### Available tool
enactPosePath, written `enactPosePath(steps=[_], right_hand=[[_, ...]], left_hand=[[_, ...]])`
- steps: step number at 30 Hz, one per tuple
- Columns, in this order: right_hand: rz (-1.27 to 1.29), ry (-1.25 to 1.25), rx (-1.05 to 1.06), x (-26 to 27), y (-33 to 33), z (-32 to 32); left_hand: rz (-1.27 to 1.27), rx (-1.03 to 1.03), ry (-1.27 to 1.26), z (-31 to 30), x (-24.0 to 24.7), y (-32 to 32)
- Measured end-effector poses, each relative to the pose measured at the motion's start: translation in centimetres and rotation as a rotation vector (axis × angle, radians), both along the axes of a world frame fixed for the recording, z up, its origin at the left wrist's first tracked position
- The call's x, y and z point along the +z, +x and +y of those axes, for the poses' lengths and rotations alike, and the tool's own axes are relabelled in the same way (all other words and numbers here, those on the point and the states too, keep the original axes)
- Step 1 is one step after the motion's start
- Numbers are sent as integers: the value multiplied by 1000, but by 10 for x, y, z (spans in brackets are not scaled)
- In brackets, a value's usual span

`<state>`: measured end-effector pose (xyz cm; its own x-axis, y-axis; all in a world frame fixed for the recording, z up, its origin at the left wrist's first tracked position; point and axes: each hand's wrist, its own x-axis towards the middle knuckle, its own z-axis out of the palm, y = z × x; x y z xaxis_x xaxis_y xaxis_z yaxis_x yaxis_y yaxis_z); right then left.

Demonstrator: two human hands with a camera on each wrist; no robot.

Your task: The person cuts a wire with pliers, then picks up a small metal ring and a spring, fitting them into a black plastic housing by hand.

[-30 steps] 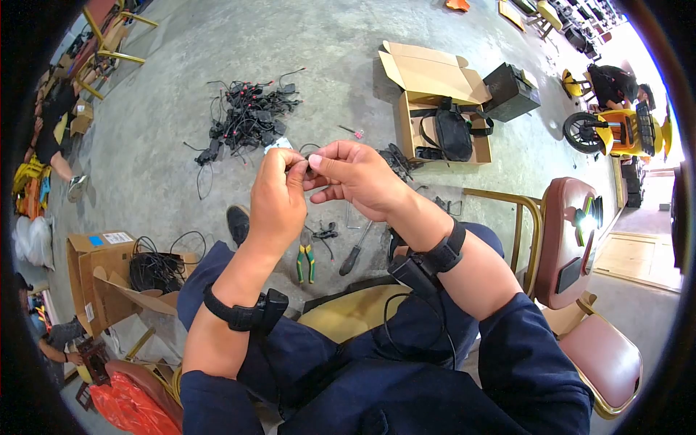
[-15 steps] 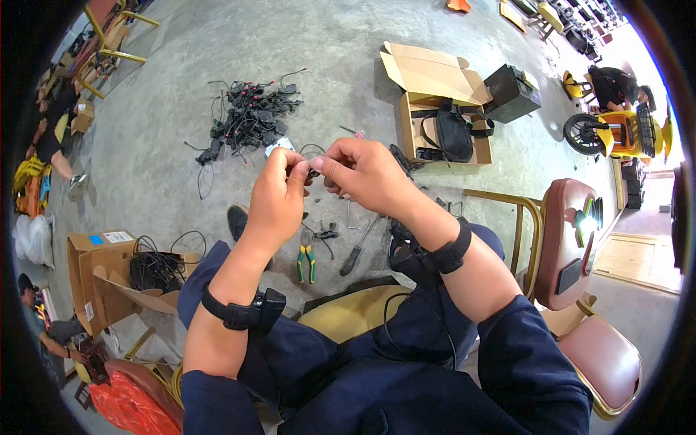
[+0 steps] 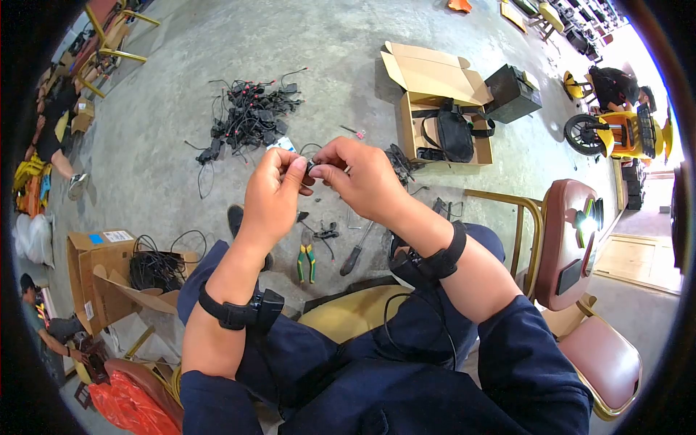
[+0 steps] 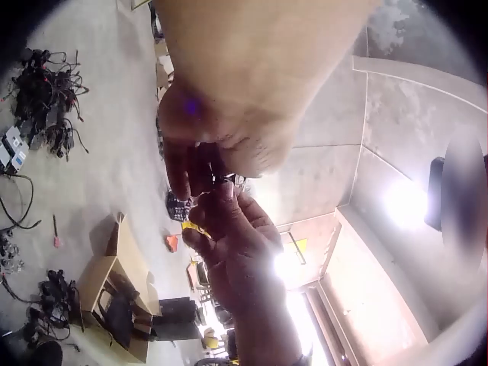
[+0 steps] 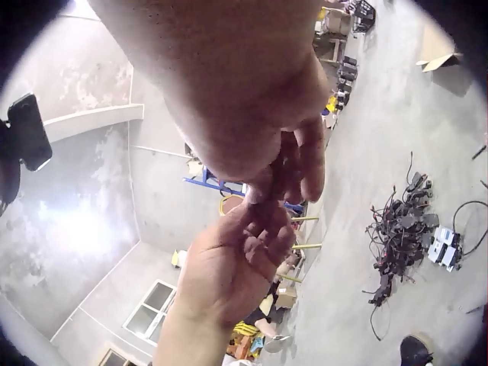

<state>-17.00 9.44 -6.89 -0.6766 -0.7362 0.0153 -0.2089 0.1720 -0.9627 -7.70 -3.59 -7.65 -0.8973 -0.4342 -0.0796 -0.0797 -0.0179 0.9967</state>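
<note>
Both hands meet in front of the body, over the floor, in the head view. My left hand (image 3: 272,194) pinches a small black part (image 3: 312,166) between thumb and forefinger. From the other side, my right hand (image 3: 362,180) grips the same part with its thumb and curled forefinger. Fingers cover most of it; a bit of shine shows at its edge, and its kind cannot be told. A thin dark cable (image 3: 312,147) loops just behind the fingertips. In the left wrist view the fingertips of both hands come together around the dark part (image 4: 219,180).
A heap of black cables with connectors (image 3: 250,116) lies ahead on the floor. Green-handled pliers (image 3: 307,262) and a screwdriver (image 3: 353,258) lie below the hands. An open carton (image 3: 481,151) holds a black bag (image 3: 454,134). Another carton (image 3: 90,283) stands left, a chair (image 3: 569,243) right.
The right hand's fingers have curled in more, and its wrist has turned slightly. The left hand has shifted a little left. The small black part stays between the fingertips.
</note>
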Motion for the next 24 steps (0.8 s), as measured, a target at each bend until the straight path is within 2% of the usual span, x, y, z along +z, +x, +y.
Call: enactPosePath(steps=[2,3,5,6,11,14,18,21,23,24], right_hand=[[335,44,-37,0,-1,1],[334,44,-37,-1,-1,1],[354,57,3,-2,-4,2],[354,57,1,0,-5,4],[449,-17,26,1,-8,6],[466,-18,35,0,-8,6],[469,-62,20,-4,-10,4],[486,-80,11,-2,-10,3],[490,-17,-50,1,-7,4],[490,-17,-48,1,-7,3]], left_hand=[[-25,-6,-26,-1,-4,0],[-26,-6,-26,0,-3,0],[-55,-13,-304,3,0,1],[-54,-15,-304,4,-1,1],[-18,-17,84,3,-6,-1],[-77,-18,199,1,-3,-3],[-62,3,219,2,2,-3],[-27,2,80,1,-1,-2],[-38,40,-105,3,2,-3],[-38,42,-105,4,3,-3]])
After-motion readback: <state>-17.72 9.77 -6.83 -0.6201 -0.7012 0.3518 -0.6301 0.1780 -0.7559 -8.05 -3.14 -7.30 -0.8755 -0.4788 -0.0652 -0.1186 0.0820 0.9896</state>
